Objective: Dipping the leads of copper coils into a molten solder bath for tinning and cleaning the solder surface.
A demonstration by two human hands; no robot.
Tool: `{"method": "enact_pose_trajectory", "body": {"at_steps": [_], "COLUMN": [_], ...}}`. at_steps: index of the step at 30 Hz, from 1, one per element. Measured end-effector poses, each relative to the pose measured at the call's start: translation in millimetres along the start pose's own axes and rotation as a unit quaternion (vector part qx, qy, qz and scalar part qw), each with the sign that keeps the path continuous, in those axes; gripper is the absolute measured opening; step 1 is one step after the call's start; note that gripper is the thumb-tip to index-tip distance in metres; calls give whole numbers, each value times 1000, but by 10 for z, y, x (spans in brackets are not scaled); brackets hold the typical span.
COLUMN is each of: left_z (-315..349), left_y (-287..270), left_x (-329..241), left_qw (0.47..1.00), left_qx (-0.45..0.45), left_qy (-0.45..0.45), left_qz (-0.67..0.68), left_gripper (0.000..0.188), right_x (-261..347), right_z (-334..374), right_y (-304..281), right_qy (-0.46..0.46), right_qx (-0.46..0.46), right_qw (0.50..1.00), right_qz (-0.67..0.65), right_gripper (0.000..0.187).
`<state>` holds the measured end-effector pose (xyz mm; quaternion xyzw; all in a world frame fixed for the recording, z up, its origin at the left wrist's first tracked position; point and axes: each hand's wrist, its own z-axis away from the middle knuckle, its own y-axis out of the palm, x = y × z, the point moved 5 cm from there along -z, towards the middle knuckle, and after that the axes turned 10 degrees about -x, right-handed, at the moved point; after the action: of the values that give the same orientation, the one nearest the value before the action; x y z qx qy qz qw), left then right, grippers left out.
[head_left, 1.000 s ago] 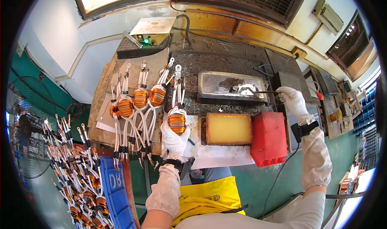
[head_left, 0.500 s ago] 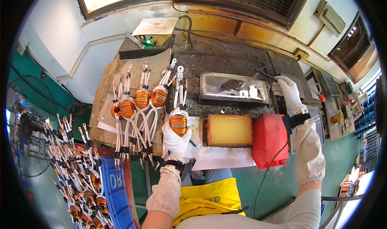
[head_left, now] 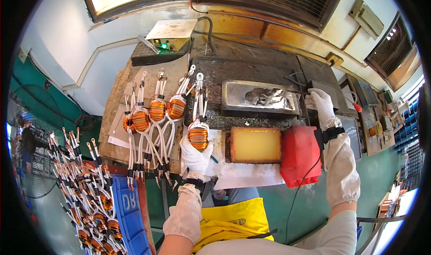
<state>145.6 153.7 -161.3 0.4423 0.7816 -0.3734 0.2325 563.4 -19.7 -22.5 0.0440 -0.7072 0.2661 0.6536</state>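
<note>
My gloved left hand (head_left: 195, 158) is closed round a toroidal coil (head_left: 198, 138) wound with copper wire. Its white leads and ring terminals point away from me over the dark bench. At the right, my gloved right hand (head_left: 320, 103) grips a thin dark strip-like tool (head_left: 294, 91), which reaches left over a rectangular metal pot (head_left: 260, 112). Shiny silver liquid, apparently molten solder (head_left: 244, 98), fills the pot, with a wrinkled dark film on its surface. Nearer me sits a brown-rimmed tray (head_left: 256, 161) of yellowish material.
Several similar coils (head_left: 158, 111) with leads lie left of my left hand. A red plastic bin (head_left: 300, 158) stands right of the tray. A blue crate (head_left: 130, 210) and many coils are at lower left. A control box (head_left: 173, 37) with a green light sits at the back.
The tool in my right hand has swung down across the pot's far side. The dark film has shifted right and wrinkled, baring shiny liquid at left. My left hand stays put.
</note>
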Motion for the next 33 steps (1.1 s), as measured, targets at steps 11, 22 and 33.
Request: {"method": "enact_pose_trajectory", "body": {"at_steps": [11, 22, 33], "left_z": [11, 1, 12], "left_y": [15, 17, 30], "left_x": [15, 12, 46], "left_qw": [999, 1000, 999], "left_qx": [11, 4, 14], "left_qy": [-41, -25, -38], "left_qz": [3, 4, 16], "left_gripper": [75, 75, 77], "right_x": [21, 59, 32], "right_z": [191, 477, 466], "right_y": [-141, -300, -406], "right_qy": [7, 24, 12], "right_qx": [-22, -26, -34], "right_qw": [999, 999, 999], "right_qz": [25, 33, -10], "right_gripper": [33, 31, 26]}}
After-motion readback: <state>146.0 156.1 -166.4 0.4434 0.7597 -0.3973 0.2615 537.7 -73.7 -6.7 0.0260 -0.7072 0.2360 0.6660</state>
